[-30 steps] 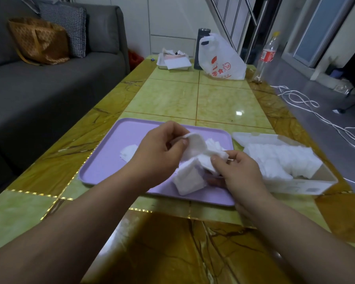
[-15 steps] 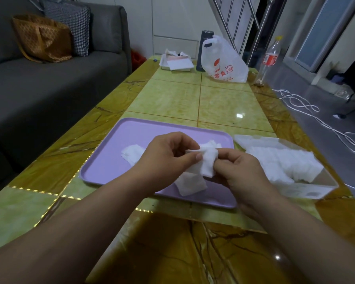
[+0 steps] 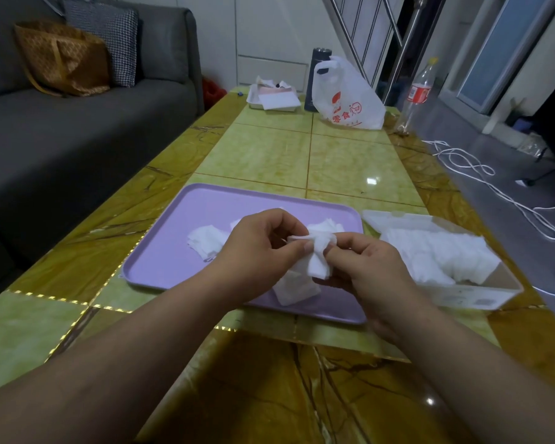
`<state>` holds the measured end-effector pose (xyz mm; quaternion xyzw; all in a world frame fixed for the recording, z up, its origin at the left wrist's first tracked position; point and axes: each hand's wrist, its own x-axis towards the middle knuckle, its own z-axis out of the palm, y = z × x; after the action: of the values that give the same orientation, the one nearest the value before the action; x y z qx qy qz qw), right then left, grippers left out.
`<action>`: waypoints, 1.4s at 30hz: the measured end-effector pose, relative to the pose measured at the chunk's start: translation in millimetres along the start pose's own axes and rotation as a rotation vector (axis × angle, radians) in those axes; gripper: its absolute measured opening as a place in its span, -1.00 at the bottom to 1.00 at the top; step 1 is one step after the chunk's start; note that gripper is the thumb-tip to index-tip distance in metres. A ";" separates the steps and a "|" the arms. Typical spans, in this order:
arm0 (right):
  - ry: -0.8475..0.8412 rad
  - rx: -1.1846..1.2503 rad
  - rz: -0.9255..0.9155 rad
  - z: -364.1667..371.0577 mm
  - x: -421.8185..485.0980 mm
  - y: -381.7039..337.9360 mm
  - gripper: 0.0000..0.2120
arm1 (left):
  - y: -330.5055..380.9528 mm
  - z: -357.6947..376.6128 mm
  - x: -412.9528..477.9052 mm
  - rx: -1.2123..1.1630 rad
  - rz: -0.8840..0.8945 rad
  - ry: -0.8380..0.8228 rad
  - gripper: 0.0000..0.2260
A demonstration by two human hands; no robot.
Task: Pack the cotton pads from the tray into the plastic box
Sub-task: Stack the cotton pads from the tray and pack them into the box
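**Gathering of a handful before transfer.** A small bunch of cotton pads is pinched between the left hand and the right hand, the thumb and fingertips of each being curled onto it from opposite sides. The bunch is held just above the purple tray, over its right half. The step is judged best done by squaring the pads into a flat stack before they are moved, so that they can be laid alongside those already boxed rather than dropped in crumpled. A light pinch is advised, since the soft material is easily creased or shed from the bunch. The plastic box stands on the table just beside the tray, at 3 o'clock from the hands, open and largely filled with packed pads. More pads are seen on the tray: a loose cluster at 9 o'clock from the left hand, a small stack at 6 o'clock directly beneath the held bunch, and a few further pads at 12 o'clock behind it.
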<state>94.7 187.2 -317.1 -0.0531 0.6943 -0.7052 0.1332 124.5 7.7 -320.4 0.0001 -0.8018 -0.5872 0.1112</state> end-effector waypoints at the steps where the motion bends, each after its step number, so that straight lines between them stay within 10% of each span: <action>1: 0.008 0.003 0.000 -0.2 0.2 0.3 -0.89 | 0.5 0.2 -0.5 -0.002 -0.004 0.001 -0.92; 18: -0.065 0.051 0.000 1.8 4.0 5.3 -0.61 | -8.0 8.6 6.2 0.180 0.046 0.106 -0.84; 21: 0.090 -0.005 -0.004 1.3 6.7 10.9 -0.81 | -12.0 4.9 8.5 0.286 0.057 0.117 -0.82; 32: 0.248 -0.038 0.033 -9.9 17.4 25.9 -0.83 | -19.9 7.1 1.6 0.829 0.052 -0.193 -0.52; 42: 0.223 -0.038 0.041 -10.4 16.2 25.0 -0.85 | -23.0 5.6 7.8 0.582 -0.083 -0.114 -0.73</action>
<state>79.3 193.0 -344.1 0.0372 0.7191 -0.6905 0.0686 112.9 4.9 -342.2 0.0316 -0.9407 -0.3356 0.0372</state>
